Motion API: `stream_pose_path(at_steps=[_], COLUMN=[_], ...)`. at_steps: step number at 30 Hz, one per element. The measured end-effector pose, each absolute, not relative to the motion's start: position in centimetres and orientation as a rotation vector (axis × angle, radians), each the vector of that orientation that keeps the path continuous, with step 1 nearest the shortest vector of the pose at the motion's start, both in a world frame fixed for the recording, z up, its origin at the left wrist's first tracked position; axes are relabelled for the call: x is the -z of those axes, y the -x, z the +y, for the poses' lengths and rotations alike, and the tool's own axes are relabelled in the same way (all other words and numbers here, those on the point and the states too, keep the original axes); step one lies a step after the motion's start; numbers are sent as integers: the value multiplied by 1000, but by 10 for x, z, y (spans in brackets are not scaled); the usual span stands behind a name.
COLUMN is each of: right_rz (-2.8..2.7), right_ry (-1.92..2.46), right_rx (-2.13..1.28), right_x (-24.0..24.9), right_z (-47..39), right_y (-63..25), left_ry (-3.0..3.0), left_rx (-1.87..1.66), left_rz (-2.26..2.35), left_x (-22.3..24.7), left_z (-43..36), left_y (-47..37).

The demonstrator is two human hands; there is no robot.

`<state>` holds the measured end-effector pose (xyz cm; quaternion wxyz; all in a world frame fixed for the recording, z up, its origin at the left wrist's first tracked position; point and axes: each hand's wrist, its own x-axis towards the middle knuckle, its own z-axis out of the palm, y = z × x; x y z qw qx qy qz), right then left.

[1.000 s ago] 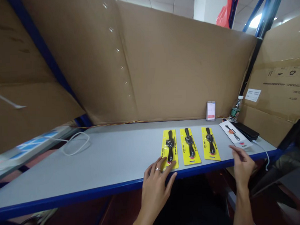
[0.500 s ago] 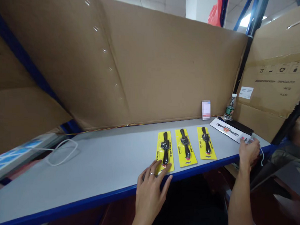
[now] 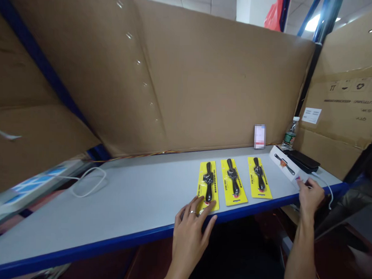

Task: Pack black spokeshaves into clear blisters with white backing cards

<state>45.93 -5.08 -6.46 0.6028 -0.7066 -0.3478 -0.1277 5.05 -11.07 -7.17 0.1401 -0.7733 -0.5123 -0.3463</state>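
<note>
Three spokeshaves in clear packs on yellow cards lie side by side on the grey table (image 3: 135, 194). My left hand (image 3: 192, 225), fingers spread, rests on the lower end of the left spokeshave pack (image 3: 208, 183). The middle spokeshave pack (image 3: 233, 182) and the right spokeshave pack (image 3: 259, 178) lie untouched. At the table's right end, my right hand (image 3: 310, 196) is closed on the near end of a white box (image 3: 283, 163) with a spokeshave printed on it. The box lies slanted, and my fingers partly cover its near end.
Behind the box lie a black power bank or phone-like slab (image 3: 304, 159) with a white cable (image 3: 329, 185) and a water bottle (image 3: 290, 134). A phone (image 3: 259, 136) leans on the cardboard wall (image 3: 206, 83). A power strip (image 3: 38, 187) runs along the left edge.
The white box has turned, its near end swinging toward me with my right hand on it. My left hand stays at the left pack. The whole view has shifted slightly.
</note>
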Motion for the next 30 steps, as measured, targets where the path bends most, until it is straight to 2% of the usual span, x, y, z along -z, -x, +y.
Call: stream_pose_path(at_steps=[5,9,13,20,30], right_rz=[-1087,-1373,-1326,-1566,-1766], right_ry=[1659,1614,1503,1976,2015], right_rx=[464,322,294,288,220], right_x=[73,74,67,56,46], right_z=[-77,-90,-90,-60,-64], right_y=[-425,-421,-427,-406,-358], left_ry=[2228,2224,2214,2195,2191], left_rx=[985,977,971,995,1035], left_rz=[-1468,-1453,-1457,-1456,-1503], left_x=[71,72,72,73,74], left_z=[-111,-111,-111,-109,-109], left_y=[-51,-50,-49,-51,-54])
